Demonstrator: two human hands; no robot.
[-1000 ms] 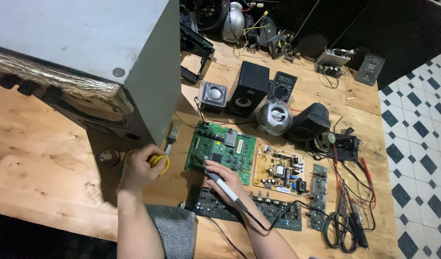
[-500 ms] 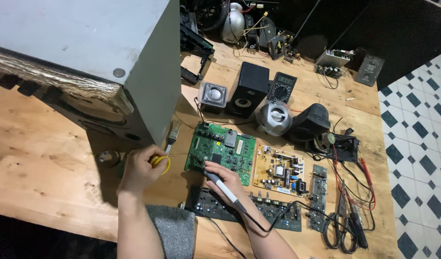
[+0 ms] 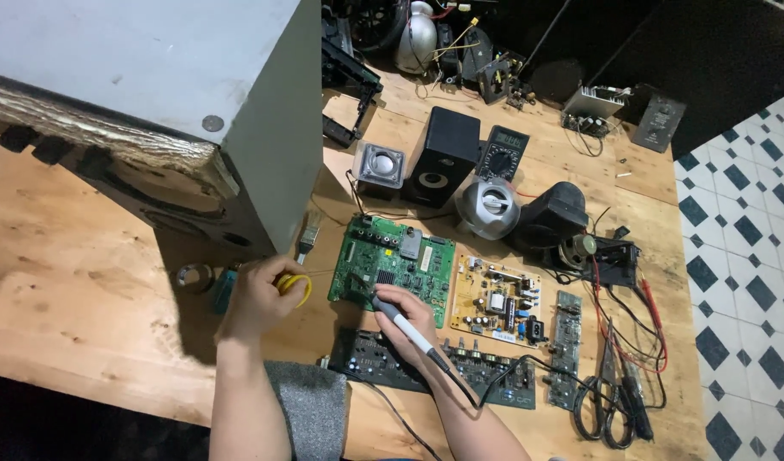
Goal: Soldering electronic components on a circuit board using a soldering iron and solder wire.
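My right hand (image 3: 406,316) grips a pen-shaped soldering iron (image 3: 409,329) with a trailing black cord. Its tip touches the lower left part of a green circuit board (image 3: 409,260) lying flat on the wooden table (image 3: 76,282). My left hand (image 3: 259,294) rests on the table left of that board, closed around a small yellow coil (image 3: 298,286). A small brush (image 3: 306,235) lies just above the left hand.
A large grey cabinet (image 3: 153,94) fills the upper left. A yellow board (image 3: 498,300), a dark long board (image 3: 486,367), a narrow green board (image 3: 567,346), black speakers (image 3: 443,166), a multimeter (image 3: 501,154), a silver speaker (image 3: 487,207) and tangled leads (image 3: 622,341) crowd the right side.
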